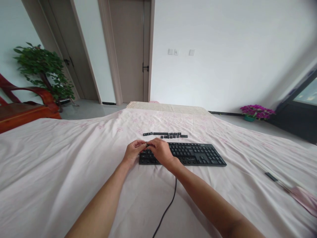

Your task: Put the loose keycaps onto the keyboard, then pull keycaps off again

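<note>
A black keyboard [195,154] lies on a bed covered by a pale pink sheet [61,158]. Both hands meet over the keyboard's left end. My left hand [133,150] is curled, its fingertips pinched at a small dark piece, probably a keycap [148,144]. My right hand [161,151] is closed too, its fingers touching the same spot. Just behind the keyboard, several loose black keycaps [168,135] lie in rows on the sheet. The keyboard's black cable [166,208] runs toward me between my forearms.
A red wooden chair [22,109] and a green potted plant [42,69] stand at the left. A pot of purple flowers [256,112] sits on the floor at the right. A thin dark tool with a pink end [284,186] lies on the sheet right.
</note>
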The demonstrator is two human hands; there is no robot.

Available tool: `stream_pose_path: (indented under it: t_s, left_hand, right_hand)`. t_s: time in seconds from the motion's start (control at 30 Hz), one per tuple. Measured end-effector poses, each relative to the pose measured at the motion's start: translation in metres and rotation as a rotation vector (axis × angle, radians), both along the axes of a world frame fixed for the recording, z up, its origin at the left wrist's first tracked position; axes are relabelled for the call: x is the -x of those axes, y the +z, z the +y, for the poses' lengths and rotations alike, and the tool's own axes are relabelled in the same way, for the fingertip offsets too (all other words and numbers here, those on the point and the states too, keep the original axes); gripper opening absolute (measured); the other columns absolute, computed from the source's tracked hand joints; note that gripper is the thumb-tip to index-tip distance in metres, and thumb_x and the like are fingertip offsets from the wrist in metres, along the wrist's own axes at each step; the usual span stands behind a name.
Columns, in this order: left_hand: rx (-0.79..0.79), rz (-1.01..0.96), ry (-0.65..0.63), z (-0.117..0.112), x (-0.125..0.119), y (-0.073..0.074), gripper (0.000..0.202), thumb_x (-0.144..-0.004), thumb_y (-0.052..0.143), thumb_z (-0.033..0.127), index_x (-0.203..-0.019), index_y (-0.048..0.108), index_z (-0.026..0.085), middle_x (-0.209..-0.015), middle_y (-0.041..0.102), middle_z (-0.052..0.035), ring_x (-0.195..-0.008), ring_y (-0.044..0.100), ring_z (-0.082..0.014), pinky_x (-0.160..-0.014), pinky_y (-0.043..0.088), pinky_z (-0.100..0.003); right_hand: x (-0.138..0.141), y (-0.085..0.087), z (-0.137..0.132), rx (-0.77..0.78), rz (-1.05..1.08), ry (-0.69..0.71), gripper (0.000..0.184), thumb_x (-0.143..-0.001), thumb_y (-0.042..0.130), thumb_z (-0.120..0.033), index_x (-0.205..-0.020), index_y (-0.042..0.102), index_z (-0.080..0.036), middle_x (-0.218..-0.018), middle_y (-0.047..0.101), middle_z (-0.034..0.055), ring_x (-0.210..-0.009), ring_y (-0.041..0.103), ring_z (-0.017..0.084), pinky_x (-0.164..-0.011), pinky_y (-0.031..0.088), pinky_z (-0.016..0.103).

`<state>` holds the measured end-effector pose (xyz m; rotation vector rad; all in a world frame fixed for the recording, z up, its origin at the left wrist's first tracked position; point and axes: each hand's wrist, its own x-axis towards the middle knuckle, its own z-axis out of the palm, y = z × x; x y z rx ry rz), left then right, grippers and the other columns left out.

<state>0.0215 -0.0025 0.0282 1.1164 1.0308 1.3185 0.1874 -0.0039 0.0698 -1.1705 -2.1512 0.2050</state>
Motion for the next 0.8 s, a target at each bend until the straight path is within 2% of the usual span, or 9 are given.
stream_pose_path:
  t_s: [0.23,0.53,0.63,0.8]
  left_hand:
    - [0.011,-0.026,-0.061,-0.002,-0.003,0.000,0.039,-0.064,0.079,0.038,-0.092,0.067,0.015,-0.082,0.073,-0.0069,-0.074,0.067,-0.0185,-0.071,0.048,-0.029]
    - [0.014,-0.017,-0.092,-0.005,-0.004,0.002,0.041,-0.065,0.077,0.039,-0.096,0.066,0.015,-0.087,0.074,-0.0074,-0.080,0.068,-0.0195,-0.077,0.048,-0.030]
    - [-0.006,0.035,-0.054,-0.005,-0.004,0.002,0.040,-0.068,0.074,0.041,-0.097,0.067,0.015,-0.087,0.073,-0.0072,-0.082,0.067,-0.0194,-0.076,0.048,-0.029]
    - [-0.055,0.110,0.080,-0.001,-0.005,-0.005,0.043,-0.073,0.068,0.048,-0.100,0.067,0.015,-0.093,0.072,-0.0084,-0.082,0.066,-0.0186,-0.066,0.046,-0.025]
  right_hand:
    - [-0.004,0.002,-0.006,-0.049,-0.193,-0.018,0.019,-0.091,0.053,-0.025,-0.102,0.068,-0.021,-0.095,0.066,0.0052,-0.092,0.058,0.016,-0.083,0.042,0.025]
    - [-0.007,0.002,-0.005,-0.013,-0.189,-0.019,0.020,-0.091,0.055,-0.026,-0.105,0.068,-0.021,-0.098,0.066,0.0059,-0.094,0.058,0.017,-0.085,0.042,0.025]
    - [-0.020,0.005,-0.004,0.013,-0.182,-0.055,0.020,-0.089,0.056,-0.025,-0.105,0.068,-0.023,-0.098,0.067,0.0044,-0.094,0.059,0.017,-0.084,0.042,0.025]
    - [-0.060,0.004,-0.012,0.069,-0.194,-0.087,0.016,-0.087,0.060,-0.026,-0.098,0.071,-0.024,-0.098,0.067,0.0022,-0.094,0.059,0.017,-0.084,0.042,0.026]
